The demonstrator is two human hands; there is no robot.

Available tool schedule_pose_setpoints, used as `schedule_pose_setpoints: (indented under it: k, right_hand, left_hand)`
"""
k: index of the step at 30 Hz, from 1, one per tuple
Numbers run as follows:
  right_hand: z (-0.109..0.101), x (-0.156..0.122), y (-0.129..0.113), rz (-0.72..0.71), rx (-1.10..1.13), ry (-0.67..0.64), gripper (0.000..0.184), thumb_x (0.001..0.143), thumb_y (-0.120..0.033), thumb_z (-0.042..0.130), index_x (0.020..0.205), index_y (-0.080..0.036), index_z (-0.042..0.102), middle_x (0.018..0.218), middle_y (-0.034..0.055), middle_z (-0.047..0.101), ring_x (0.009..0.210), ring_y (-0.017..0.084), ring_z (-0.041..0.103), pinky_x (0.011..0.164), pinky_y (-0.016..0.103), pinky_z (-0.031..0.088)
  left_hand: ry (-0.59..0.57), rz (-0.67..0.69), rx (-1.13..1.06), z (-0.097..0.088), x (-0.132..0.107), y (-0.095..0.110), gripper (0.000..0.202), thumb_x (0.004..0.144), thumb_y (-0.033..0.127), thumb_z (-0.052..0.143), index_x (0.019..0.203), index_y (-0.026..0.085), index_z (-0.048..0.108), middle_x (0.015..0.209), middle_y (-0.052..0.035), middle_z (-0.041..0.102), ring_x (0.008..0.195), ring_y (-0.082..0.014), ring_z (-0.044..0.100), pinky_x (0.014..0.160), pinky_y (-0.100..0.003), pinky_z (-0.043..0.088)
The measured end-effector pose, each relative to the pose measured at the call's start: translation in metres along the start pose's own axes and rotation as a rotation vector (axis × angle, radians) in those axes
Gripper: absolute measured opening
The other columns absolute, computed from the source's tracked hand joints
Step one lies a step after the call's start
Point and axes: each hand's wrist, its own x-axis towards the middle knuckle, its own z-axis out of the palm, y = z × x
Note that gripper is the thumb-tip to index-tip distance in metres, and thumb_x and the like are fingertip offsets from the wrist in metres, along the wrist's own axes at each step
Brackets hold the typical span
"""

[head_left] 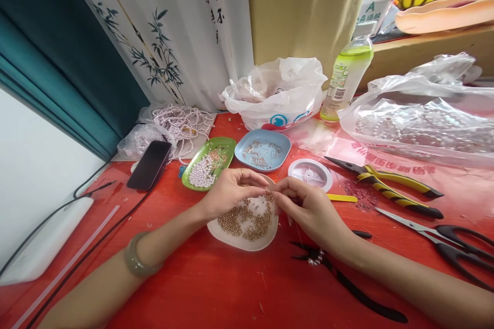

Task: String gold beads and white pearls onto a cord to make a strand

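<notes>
My left hand [233,193] and my right hand [304,205] meet over a white dish [247,244] of small gold beads [235,221]. Thumb and forefinger are pinched together on each hand, their tips nearly touching. What lies between them is too small to make out, though a faint thin line hangs below my right hand. Behind the left hand is a green dish [193,185] with white pearl beads [203,172]. A blue dish [241,151] beside it bears small metal pins [260,154]. Near my right hand stands a white spool [311,175].
Black-handled pliers [363,295] lie under my right forearm, with a few pearls at their jaws. Farther right are yellow-black pliers [389,180], scissors [432,234] and a bag of beads [424,123]. A phone [150,165], pearl strands [181,118], plastic bag [274,97] and bottle [347,77] stand behind.
</notes>
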Motion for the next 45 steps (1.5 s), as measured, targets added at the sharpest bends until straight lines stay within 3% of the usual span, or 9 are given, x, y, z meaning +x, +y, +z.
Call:
schedule_pose_setpoints:
  k: [16, 24, 45]
  right_hand:
    - [0.0, 0.0004, -0.0035, 0.013, 0.028, 0.009, 0.013, 0.08, -0.021, 0.043, 0.07, -0.017, 0.05, 0.054, -0.0008, 0.058, 0.046, 0.009, 0.047, 0.044, 0.02, 0.035]
    - [0.0002, 0.0002, -0.0002, 0.01, 0.036, 0.012, 0.014, 0.081, -0.024, 0.044, 0.072, -0.017, 0.052, 0.054, -0.0005, 0.058, 0.048, 0.01, 0.049, 0.045, 0.021, 0.036]
    - [0.0002, -0.0001, -0.0008, 0.011, 0.021, 0.002, 0.013, 0.081, -0.022, 0.043, 0.072, -0.017, 0.051, 0.055, -0.0004, 0.06, 0.049, 0.01, 0.05, 0.046, 0.021, 0.038]
  left_hand:
    - [0.007, 0.039, 0.134, -0.001, -0.0002, 0.0001, 0.012, 0.067, 0.024, 0.066, 0.073, 0.013, 0.066, 0.076, -0.0049, 0.069, 0.068, -0.0133, 0.061, 0.063, -0.024, 0.048]
    - [-0.01, 0.054, 0.127, -0.0014, -0.0005, 0.0, 0.013, 0.067, 0.023, 0.066, 0.076, 0.014, 0.066, 0.084, -0.0056, 0.068, 0.073, -0.0139, 0.062, 0.067, -0.025, 0.049]
    - [-0.001, 0.064, 0.166, -0.0021, -0.0016, 0.0008, 0.017, 0.067, 0.029, 0.065, 0.073, 0.013, 0.065, 0.076, -0.0055, 0.067, 0.067, -0.014, 0.06, 0.063, -0.026, 0.048]
